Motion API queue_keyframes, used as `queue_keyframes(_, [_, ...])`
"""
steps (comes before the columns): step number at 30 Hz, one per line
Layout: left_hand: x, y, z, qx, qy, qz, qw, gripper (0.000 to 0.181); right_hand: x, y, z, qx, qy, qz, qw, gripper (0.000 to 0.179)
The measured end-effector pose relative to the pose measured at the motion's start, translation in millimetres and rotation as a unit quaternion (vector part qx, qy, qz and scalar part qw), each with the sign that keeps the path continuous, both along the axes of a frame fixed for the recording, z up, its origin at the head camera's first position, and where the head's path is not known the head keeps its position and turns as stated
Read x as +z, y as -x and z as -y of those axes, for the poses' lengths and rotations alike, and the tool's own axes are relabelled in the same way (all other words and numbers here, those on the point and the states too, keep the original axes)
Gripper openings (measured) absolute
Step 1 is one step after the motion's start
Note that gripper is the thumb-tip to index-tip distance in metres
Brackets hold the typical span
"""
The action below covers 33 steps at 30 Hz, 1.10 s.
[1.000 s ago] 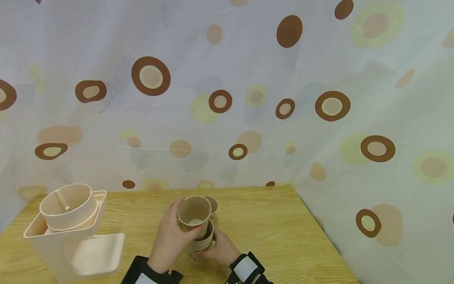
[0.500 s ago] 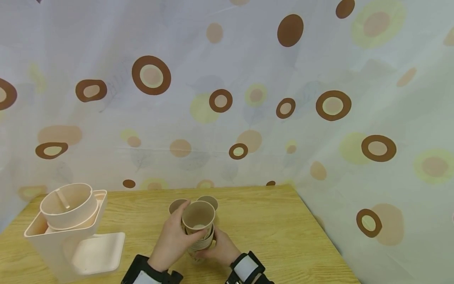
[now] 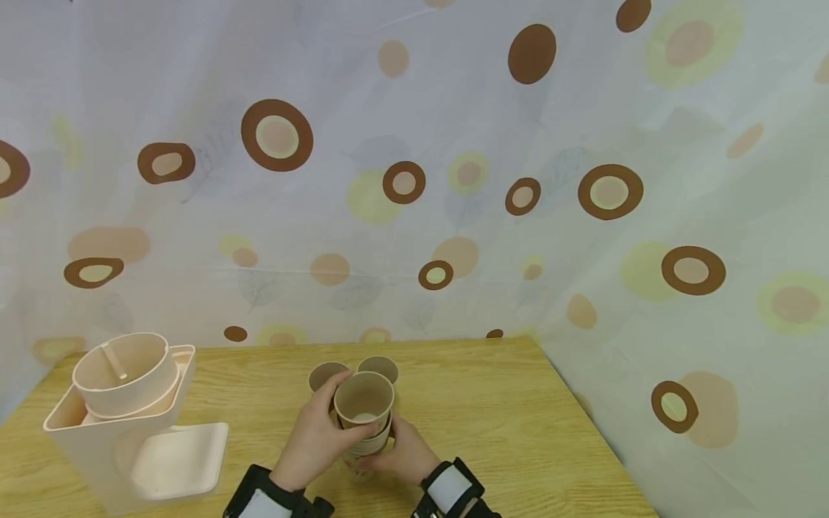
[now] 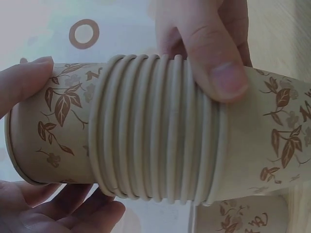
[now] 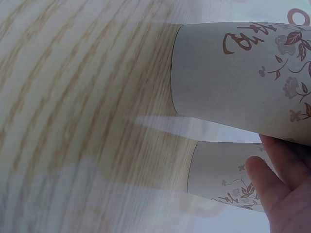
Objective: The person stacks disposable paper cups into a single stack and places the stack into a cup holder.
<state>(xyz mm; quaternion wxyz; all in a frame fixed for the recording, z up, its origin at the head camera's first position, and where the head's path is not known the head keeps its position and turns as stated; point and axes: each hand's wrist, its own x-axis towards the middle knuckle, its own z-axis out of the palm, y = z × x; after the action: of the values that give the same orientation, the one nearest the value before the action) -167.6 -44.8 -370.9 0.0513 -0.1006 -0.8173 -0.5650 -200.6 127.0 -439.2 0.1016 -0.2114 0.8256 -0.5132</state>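
My left hand (image 3: 317, 435) holds a beige paper cup (image 3: 364, 399) by its upper wall, thumb in front. In the left wrist view, the lower part of this cup sits inside the top of a stack of nested paper cups (image 4: 155, 131) with several closely spaced rims. Around that stack, just below its rims, my right hand (image 3: 406, 452) curls its fingers and thumb. Brown leaf and flower prints decorate the cups. Two more paper cups stand upright behind, one at left (image 3: 324, 373) and one at right (image 3: 380, 367), both partly hidden by the hand and held cup.
On the left of the wood-grain table (image 3: 505, 417) stands a white rectangular bin (image 3: 97, 460) with a round white container (image 3: 126, 388) in its top. A flat white square piece (image 3: 181, 460) adjoins it. A patterned curtain (image 3: 337, 230) hangs behind the table.
The cup in my left hand has moved down and slightly right, into the top of the stack. The back left cup has come into view. My right hand stays in place on the stack.
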Motion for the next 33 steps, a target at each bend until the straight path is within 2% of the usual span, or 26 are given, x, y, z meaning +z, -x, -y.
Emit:
queue_keyframes(7, [-7.2, 2.1, 1.0, -0.003, -0.009, 0.003, 1.0, 0.08, -0.7, -0.5, 1, -0.001, -0.003, -0.011, 0.9999, 0.068])
queue_keyframes(20, [-16.4, 5.1, 1.4, -0.001, 0.012, -0.014, 0.9998, 0.079, -3.4, -0.4, 0, -0.002, -0.007, -0.023, 0.9997, 0.067])
queue_keyframes(33, [-19.2, 6.1, 1.9, 0.002, 0.03, -0.024, 0.9993, 0.076, -0.4, -0.5, 1, 0.0, -0.002, -0.007, 1.0, 0.068])
